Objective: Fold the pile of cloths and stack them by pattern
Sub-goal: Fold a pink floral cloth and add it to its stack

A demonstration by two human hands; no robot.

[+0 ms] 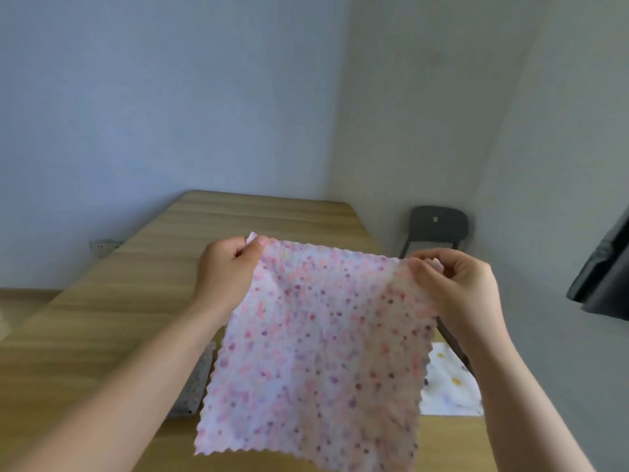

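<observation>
One wooden table [102,318], spotted cloth [313,335], grey chair [437,224].

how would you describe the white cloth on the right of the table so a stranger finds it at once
Start at the pale wooden table. Along its right edge, just behind the raised pink dotted cloth with a zigzag edge, lies the white cloth with yellow blotches. The grey speckled cloth on the left is finely dotted; this one is white with a few large yellow marks.
</observation>
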